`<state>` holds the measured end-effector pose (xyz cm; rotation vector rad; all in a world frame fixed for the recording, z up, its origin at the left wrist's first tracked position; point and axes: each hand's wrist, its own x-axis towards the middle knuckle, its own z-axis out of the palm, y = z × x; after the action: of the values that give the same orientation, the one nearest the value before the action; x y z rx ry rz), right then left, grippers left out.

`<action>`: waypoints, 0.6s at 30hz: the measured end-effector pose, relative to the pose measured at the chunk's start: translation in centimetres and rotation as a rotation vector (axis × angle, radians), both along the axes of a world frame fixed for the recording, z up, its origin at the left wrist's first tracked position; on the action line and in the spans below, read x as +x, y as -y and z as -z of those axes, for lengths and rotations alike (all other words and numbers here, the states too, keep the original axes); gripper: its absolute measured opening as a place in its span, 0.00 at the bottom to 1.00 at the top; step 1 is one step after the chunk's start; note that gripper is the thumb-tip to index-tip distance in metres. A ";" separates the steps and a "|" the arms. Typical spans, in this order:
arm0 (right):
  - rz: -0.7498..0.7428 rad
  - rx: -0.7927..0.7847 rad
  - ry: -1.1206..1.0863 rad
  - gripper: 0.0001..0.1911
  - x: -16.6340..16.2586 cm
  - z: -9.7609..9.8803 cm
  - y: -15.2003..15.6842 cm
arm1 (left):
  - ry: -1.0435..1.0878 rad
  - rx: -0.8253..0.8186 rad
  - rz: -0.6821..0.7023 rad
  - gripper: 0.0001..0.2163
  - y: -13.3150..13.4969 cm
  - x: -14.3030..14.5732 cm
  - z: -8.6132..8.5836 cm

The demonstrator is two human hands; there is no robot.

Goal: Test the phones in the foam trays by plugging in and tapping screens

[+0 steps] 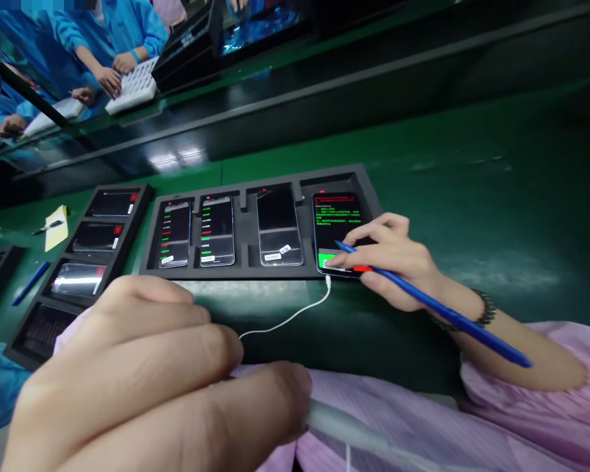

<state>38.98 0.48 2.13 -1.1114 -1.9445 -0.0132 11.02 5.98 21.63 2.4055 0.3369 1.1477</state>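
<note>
At a green workbench, the person's right hand pinches a blue pen between its fingers. Its forefinger presses the lower edge of a lit phone, which lies in the rightmost slot of a black tray and shows green text above a green and a red block. A beaded bracelet circles that wrist above a pink sleeve. A white cable is plugged into the phone's near end and trails across the bench until it disappears behind the left hand. That hand sits large and blurred close to the camera with its fingers curled closed, and it is not possible to tell whether it grips the cable. Three more phones fill the tray's other slots. A second black tray of handsets stands to the left, near a yellow notepad. Across the line, co-workers' hands in blue sleeves rest on a white tray.
</note>
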 end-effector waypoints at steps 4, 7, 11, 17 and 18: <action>0.087 0.012 -0.378 0.24 0.1 0.4 -0.1 | -0.082 0.046 -0.012 0.18 0.4 0.2 0.7; 0.233 0.009 -0.494 0.25 0.3 1.2 -0.2 | -0.037 0.008 -0.039 0.13 0.9 0.0 1.6; 0.311 -0.004 -0.490 0.25 0.5 2.1 -0.5 | -0.320 0.189 0.012 0.05 0.6 -0.3 2.1; 0.316 -0.005 -0.280 0.25 0.7 1.8 -0.4 | -0.305 0.278 -0.198 0.06 1.4 0.4 3.6; 0.319 -0.011 -0.243 0.24 0.8 1.8 -0.4 | -0.286 0.247 -0.178 0.04 1.5 0.4 3.8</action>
<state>39.76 0.88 0.31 -1.3543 -1.5415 -0.0382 11.41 4.49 17.84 2.8135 0.5373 0.9632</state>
